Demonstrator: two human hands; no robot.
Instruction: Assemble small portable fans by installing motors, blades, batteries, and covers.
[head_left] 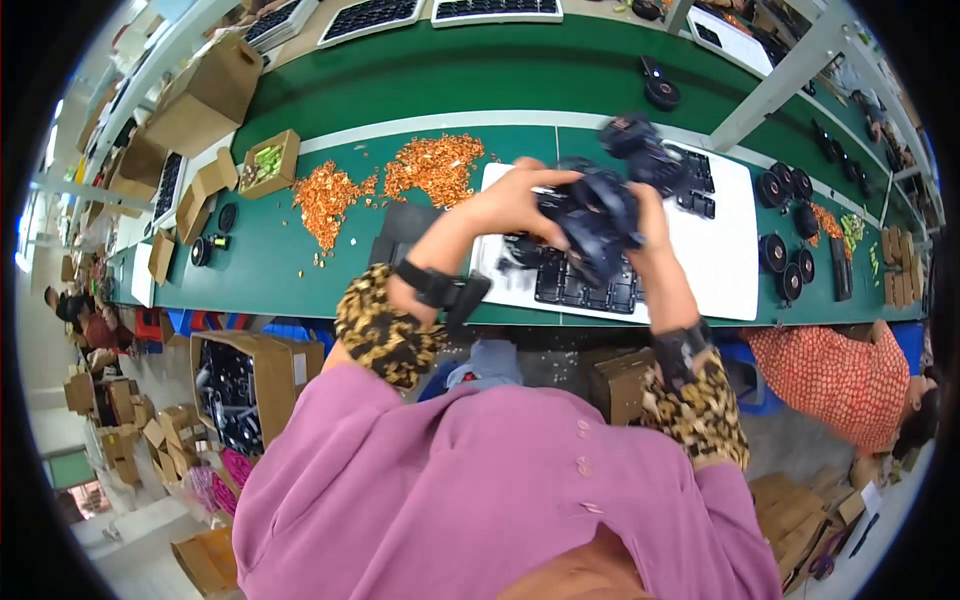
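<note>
White rectangular board (730, 255): right part bare, room beside the right hand (652, 225).
Past its right edge: clustered black round wheels (772, 252) block low passage.
To its left: dark flat sheet (404, 222), heaped copper-coloured pieces (435, 170).
Green flat surface (275, 287): front-left stretch open.
Right rear: pale metal post (775, 92) obstructs.

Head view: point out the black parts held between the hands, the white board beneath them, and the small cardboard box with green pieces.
Black parts (600, 208), head view: middle of the bundle.
White board (735, 255), head view: bare right side.
Small cardboard box (275, 182), head view: near wall.
</note>
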